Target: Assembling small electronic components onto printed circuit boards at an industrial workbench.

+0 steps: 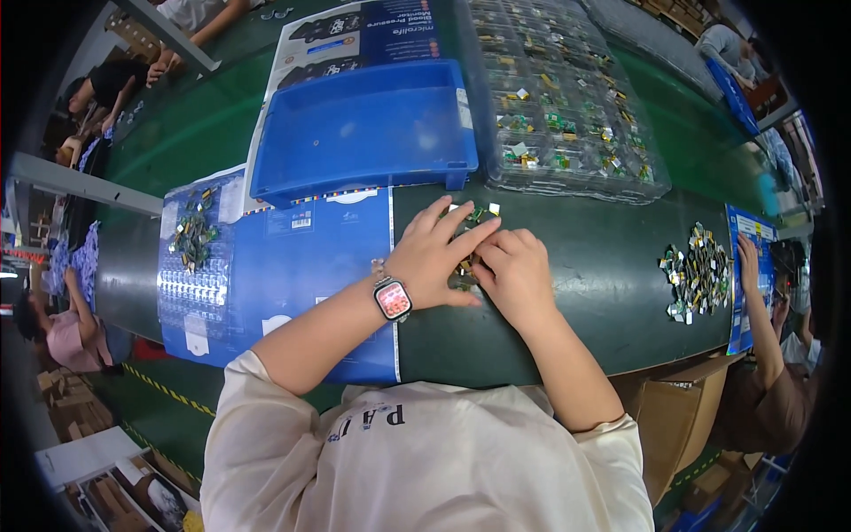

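Cream shirt (443, 470) nearest, dark lettering across chest, seen upside down. Clock positions taken from hands. 9 o'clock, far: clear tray (191, 293) bearing a heap (195, 238) of small boards. 9 o'clock, nearer: blue sheet (310, 275) with white printed label. 11 o'clock: blue bin (368, 133), pale label at its right end, standing on a printed sheet (403, 31) with upside-down lettering. Left hand (439, 257), watch on wrist: fingers spread, palm down over small parts (479, 215) on the dark bench (594, 284), hiding most. Right hand (514, 275): fingers curled, tips together over same parts; cannot tell whether anything is pinched. 1 o'clock: filled trays (567, 97). 3 o'clock: loose pile (698, 275), co-worker's hand (747, 262) beyond.
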Demonstrator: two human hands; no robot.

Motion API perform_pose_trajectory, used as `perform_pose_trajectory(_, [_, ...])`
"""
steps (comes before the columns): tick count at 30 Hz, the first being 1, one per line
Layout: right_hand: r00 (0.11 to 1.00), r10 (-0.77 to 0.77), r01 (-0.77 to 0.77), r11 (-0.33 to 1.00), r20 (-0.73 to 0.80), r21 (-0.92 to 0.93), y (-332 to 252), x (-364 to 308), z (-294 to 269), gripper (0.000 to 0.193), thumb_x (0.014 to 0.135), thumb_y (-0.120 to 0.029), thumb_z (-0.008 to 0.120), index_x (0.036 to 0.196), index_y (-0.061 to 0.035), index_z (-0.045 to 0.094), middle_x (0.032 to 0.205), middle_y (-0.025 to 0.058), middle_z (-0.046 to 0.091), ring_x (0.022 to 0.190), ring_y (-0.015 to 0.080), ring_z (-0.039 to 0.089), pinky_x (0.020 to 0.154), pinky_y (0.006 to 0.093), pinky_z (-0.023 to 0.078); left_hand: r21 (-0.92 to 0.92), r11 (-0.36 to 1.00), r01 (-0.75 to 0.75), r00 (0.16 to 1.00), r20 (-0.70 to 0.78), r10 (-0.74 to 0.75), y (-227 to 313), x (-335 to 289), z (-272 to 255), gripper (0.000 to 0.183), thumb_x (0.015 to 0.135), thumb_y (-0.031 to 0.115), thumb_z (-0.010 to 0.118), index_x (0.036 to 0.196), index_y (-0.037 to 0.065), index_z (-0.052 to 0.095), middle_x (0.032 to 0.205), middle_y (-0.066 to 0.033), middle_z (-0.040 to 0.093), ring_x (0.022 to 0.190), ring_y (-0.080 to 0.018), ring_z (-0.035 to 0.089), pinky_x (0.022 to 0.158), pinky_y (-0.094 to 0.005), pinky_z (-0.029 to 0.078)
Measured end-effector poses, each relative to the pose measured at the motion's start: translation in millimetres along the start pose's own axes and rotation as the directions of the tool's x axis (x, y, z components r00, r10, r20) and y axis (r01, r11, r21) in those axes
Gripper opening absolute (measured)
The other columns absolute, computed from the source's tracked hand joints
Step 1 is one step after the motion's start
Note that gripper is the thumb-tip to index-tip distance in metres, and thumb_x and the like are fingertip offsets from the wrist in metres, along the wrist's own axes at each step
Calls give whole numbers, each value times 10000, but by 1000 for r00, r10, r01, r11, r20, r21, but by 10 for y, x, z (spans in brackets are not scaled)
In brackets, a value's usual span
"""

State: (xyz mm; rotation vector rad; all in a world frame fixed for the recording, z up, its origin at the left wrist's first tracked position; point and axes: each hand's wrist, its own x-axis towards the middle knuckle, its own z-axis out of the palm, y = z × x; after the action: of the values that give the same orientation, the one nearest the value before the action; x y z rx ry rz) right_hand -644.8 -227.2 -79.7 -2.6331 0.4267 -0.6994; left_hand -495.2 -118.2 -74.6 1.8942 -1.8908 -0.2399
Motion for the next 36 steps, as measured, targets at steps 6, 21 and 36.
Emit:
perform_pose_trajectory(6, [998,-28,17,983,58,182,79,43,-94,197,711,-110,700,907,-114,679,845,30,651,809,257,593,734,387,462,-22,999,-48,987,-152,44,-86,16,79,556,590,113,770,1121,155,611,1095,-63,586,1039,-298,529,897,-412,438])
perform_pose_trajectory(21, [998,30,-36,994,57,104,273,23,-224,326,705,-224,761,1009,-143,679,1002,25,612,948,255,556,801,383,457,-892,451,-8,830,-257,-494,-287,-5,-231,142,836,-35,563,954,42,580,874,-31,582,732,-93,550,626,-239,447])
perform_pose_trajectory(36, [984,-67,55,996,164,76,-381,560,189,647,649,-286,802,1235,-166,557,1010,78,529,905,288,549,791,383,485,-919,301,-255,395,-383,-835,-595,-1140,-1363,211,868,54,561,1072,52,509,818,-73,541,669,-140,529,511,-236,407])
